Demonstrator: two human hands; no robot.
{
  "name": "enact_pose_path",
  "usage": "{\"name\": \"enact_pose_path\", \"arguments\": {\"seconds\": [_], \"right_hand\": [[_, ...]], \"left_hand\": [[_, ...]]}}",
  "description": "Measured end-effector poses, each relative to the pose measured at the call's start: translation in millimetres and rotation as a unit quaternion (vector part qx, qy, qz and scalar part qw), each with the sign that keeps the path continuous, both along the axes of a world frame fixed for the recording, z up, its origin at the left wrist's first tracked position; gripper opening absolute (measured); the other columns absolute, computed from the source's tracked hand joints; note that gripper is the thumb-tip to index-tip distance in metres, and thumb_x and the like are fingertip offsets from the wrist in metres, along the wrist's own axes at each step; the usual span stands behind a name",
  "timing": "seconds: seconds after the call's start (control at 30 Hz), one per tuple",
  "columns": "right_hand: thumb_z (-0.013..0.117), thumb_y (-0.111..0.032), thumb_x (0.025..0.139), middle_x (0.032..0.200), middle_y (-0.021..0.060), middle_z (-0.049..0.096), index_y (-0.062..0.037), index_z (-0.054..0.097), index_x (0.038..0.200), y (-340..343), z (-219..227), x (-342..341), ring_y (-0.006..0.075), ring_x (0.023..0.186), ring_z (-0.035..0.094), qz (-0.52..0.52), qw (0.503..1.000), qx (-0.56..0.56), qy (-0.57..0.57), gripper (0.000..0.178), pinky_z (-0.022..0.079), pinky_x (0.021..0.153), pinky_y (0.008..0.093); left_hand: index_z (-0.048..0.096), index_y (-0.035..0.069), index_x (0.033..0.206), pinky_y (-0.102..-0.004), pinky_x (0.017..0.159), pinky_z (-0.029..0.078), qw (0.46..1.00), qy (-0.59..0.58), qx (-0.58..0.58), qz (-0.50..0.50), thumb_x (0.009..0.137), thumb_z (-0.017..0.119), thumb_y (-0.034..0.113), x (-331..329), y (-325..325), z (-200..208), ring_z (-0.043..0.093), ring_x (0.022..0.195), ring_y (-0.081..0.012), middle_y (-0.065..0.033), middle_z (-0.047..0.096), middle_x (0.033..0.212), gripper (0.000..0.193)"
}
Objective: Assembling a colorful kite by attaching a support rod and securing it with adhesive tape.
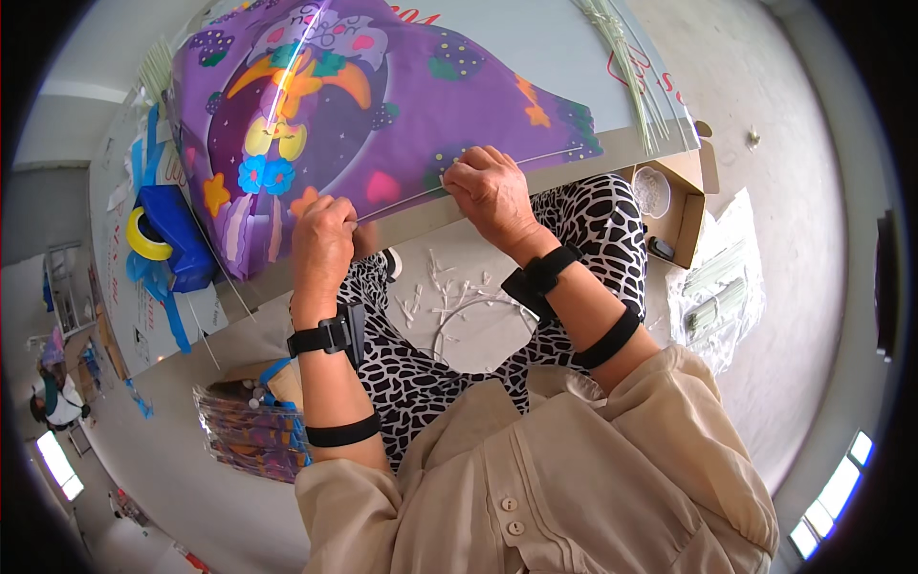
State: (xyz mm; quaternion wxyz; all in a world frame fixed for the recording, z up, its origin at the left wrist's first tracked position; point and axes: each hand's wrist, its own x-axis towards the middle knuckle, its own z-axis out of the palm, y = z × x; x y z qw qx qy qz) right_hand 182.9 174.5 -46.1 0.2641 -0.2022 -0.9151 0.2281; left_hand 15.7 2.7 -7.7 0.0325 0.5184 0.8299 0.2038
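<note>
Watch that thin white rod (550, 155): it lies along the near edge of the purple sheet (421, 105), its right end running well past your fingers with no hand on it, so it could roll or skew out of line if you pull unevenly. The sheet looks thin and glossy; too hard a tug from one side could crease it or drag it across the pale table (535, 57), where it's spread out in front of you. Over on the left, the blue tape dispenser (191, 249) sits close beside it and might snag it.

Now your hands! Left hand (325, 230), fingers curled together, closed on the near edge. Right hand (488, 187), bunched almost into a fist, gripping farther along that edge. Your fingertips are mostly hidden, so I can't tell how tightly you're pinching.
</note>
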Motion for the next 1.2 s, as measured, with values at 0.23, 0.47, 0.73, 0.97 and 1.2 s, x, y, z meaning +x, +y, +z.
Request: {"name": "enact_pose_path", "arguments": {"seconds": [0.23, 0.47, 0.73, 0.97, 1.2], "right_hand": [[0.065, -0.013, 0.073, 0.079, 0.0023, 0.057, -0.0117, 0.063, 0.076, 0.2, 0.3, -0.7, 0.0246, 0.080, 0.057, 0.002, 1.000, -0.012, 0.010, 0.004, 0.046, 0.070, 0.0368], [0.062, -0.013, 0.074, 0.077, 0.0019, 0.058, -0.0125, 0.063, 0.073, 1.2, -2.3, -2.2, 0.0235, 0.079, 0.057, 0.005, 1.000, -0.007, 0.029, 0.001, 0.045, 0.069, 0.0358], [0.063, -0.012, 0.073, 0.077, 0.0025, 0.057, -0.0124, 0.063, 0.074, 2.9, 2.9, -3.3, 0.0249, 0.079, 0.057, 0.011, 1.000, -0.025, 0.010, 0.001, 0.045, 0.070, 0.0366], [0.062, -0.012, 0.074, 0.077, 0.0039, 0.055, -0.0115, 0.062, 0.075, 2.5, 2.6, -3.6, 0.0249, 0.079, 0.057, 0.019, 1.000, -0.011, 0.004, 0.001, 0.045, 0.069, 0.0369], [0.060, -0.012, 0.075, 0.076, 0.0036, 0.055, -0.0118, 0.061, 0.074, 6.5, -0.7, -4.2, 0.0240, 0.078, 0.056, 0.022, 1.000, 0.014, -0.001, 0.001, 0.045, 0.069, 0.0365]], "left_hand": [[0.052, 0.000, 0.071, -0.0418, 0.063, 0.043, 0.999, -0.033, -0.003, 0.007, 0.069, 0.056, -0.009, -2.4, -1.4, -0.6, 0.054, 0.070, -0.0321, -0.0133, 0.053, 0.070, 0.010], [0.053, 0.000, 0.072, -0.0431, 0.065, 0.044, 1.000, -0.018, -0.008, 0.009, 0.069, 0.056, -0.008, -0.9, -1.5, 3.0, 0.055, 0.073, -0.0331, -0.0132, 0.054, 0.073, 0.010], [0.053, -0.001, 0.073, -0.0427, 0.065, 0.044, 0.999, -0.020, -0.020, 0.022, 0.071, 0.057, -0.008, -0.9, -2.2, 3.7, 0.057, 0.077, -0.0330, -0.0129, 0.055, 0.076, 0.009], [0.053, -0.001, 0.073, -0.0425, 0.065, 0.044, 0.999, -0.045, -0.007, 0.022, 0.069, 0.058, -0.009, -1.3, -3.3, -0.9, 0.057, 0.077, -0.0335, -0.0135, 0.055, 0.075, 0.010], [0.052, 0.000, 0.070, -0.0426, 0.074, 0.047, 1.000, 0.003, -0.004, 0.002, 0.068, 0.057, -0.009, -2.3, -1.9, 0.0, 0.054, 0.075, -0.0344, -0.0132, 0.054, 0.073, 0.010]]}}
